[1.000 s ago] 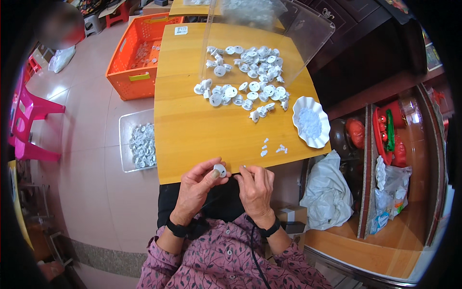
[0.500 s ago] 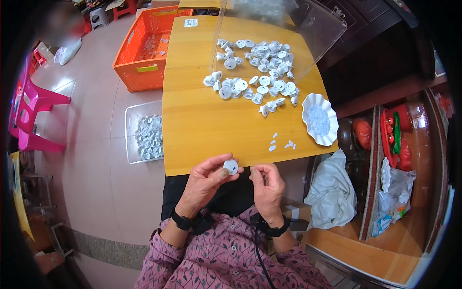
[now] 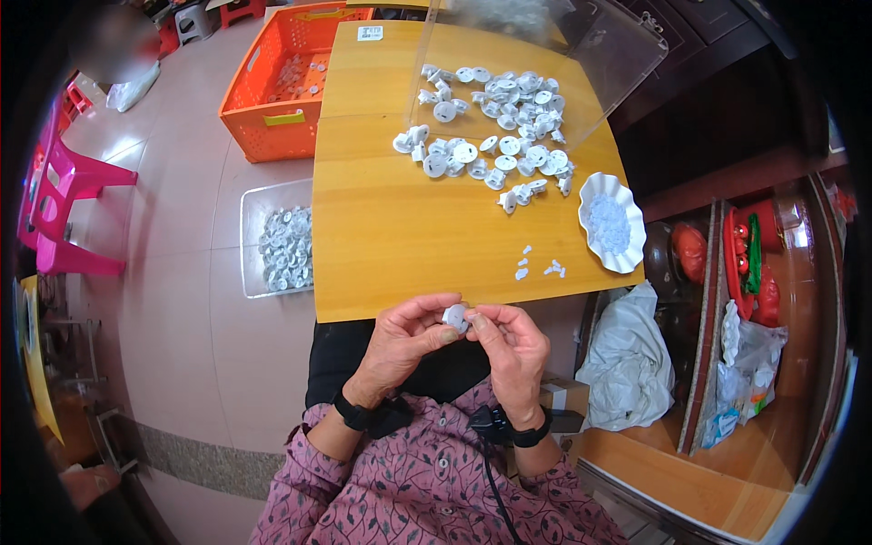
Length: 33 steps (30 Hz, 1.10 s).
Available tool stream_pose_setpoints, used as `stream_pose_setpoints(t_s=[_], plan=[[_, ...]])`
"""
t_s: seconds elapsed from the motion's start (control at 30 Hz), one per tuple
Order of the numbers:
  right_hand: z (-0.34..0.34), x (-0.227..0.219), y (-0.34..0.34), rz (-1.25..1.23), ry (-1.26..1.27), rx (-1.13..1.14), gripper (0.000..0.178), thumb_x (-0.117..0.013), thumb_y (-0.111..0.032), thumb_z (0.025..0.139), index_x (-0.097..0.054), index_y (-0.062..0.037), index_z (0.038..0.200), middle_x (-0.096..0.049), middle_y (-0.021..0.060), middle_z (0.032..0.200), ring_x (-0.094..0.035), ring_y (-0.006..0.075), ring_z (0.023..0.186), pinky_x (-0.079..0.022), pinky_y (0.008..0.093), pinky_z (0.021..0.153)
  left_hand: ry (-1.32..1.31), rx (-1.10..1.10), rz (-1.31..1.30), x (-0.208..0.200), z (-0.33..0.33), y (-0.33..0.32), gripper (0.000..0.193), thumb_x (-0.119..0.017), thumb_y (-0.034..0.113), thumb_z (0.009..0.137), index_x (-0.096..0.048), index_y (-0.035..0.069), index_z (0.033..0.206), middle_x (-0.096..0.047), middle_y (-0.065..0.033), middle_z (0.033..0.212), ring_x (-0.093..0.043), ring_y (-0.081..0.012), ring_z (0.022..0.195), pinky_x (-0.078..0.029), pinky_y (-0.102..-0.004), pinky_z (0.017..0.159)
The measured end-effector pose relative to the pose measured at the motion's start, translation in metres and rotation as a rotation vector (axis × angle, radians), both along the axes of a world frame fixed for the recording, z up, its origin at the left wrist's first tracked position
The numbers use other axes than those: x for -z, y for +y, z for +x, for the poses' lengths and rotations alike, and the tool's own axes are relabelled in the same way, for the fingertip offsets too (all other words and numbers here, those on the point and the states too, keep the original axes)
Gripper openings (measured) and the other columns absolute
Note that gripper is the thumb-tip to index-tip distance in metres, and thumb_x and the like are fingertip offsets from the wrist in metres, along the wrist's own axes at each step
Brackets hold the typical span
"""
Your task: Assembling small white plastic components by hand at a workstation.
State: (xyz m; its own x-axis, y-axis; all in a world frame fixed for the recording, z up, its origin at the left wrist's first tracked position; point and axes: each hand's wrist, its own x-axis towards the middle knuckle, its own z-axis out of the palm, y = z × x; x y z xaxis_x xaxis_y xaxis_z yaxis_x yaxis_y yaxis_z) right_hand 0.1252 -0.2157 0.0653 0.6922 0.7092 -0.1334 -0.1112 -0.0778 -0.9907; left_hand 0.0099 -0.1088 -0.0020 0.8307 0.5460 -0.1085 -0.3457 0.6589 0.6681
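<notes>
My left hand (image 3: 404,341) and my right hand (image 3: 510,347) meet just below the near edge of the wooden table (image 3: 400,236). Together they pinch a small white plastic part (image 3: 454,317) between fingertips. A heap of several similar white round parts (image 3: 495,127) lies on the far half of the table. A few tiny white pieces (image 3: 540,266) are scattered near the front right. A white scalloped dish (image 3: 611,222) with small pale bits stands at the right edge.
A clear plastic bin (image 3: 277,238) with white parts sits on the floor left of the table, an orange crate (image 3: 282,82) behind it. A clear sheet (image 3: 581,45) leans over the heap. Pink stools (image 3: 68,209) stand far left; a white bag (image 3: 627,363) and shelves lie at the right.
Both hands have stayed together at the table's near edge, still working the small white part; the fingers have shifted slightly around it.
</notes>
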Motion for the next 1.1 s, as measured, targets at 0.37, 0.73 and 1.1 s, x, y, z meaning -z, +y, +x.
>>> stream_pose_setpoints(t_s=[0.37,0.73,1.1], plan=[[-0.001,0.011,0.004,0.047,-0.176,0.001,0.007,-0.068,0.001,0.092,-0.07,0.0041,0.098,-0.059,0.007,0.109,-0.059,0.0111,0.093,-0.05,0.0236,0.081,0.016,0.003,-0.026,0.0,0.0,-0.001,0.045,-0.074,-0.006,0.085,-0.061,-0.002,0.128,-0.066,-0.0111,0.122,-0.065,-0.0189,0.111,-0.052,-0.0337,0.101],[-0.002,0.015,0.005,0.058,-0.147,-0.007,0.006,-0.069,0.001,0.091,-0.069,0.0038,0.097,-0.06,0.0068,0.108,-0.059,0.0112,0.093,-0.049,0.0234,0.08,0.008,-0.013,0.006,-0.004,0.001,-0.001,0.041,-0.073,-0.004,0.088,-0.062,-0.002,0.127,-0.068,-0.0097,0.116,-0.065,-0.0153,0.106,-0.053,-0.0293,0.097],[-0.003,0.017,0.004,0.05,-0.183,-0.004,0.006,-0.069,0.0,0.091,-0.069,0.0033,0.095,-0.061,0.007,0.104,-0.059,0.0124,0.092,-0.049,0.0244,0.08,0.086,-0.026,0.12,-0.005,0.0,-0.002,0.041,-0.076,-0.005,0.084,-0.065,-0.002,0.123,-0.066,-0.0076,0.114,-0.064,-0.0146,0.103,-0.054,-0.0279,0.094]])
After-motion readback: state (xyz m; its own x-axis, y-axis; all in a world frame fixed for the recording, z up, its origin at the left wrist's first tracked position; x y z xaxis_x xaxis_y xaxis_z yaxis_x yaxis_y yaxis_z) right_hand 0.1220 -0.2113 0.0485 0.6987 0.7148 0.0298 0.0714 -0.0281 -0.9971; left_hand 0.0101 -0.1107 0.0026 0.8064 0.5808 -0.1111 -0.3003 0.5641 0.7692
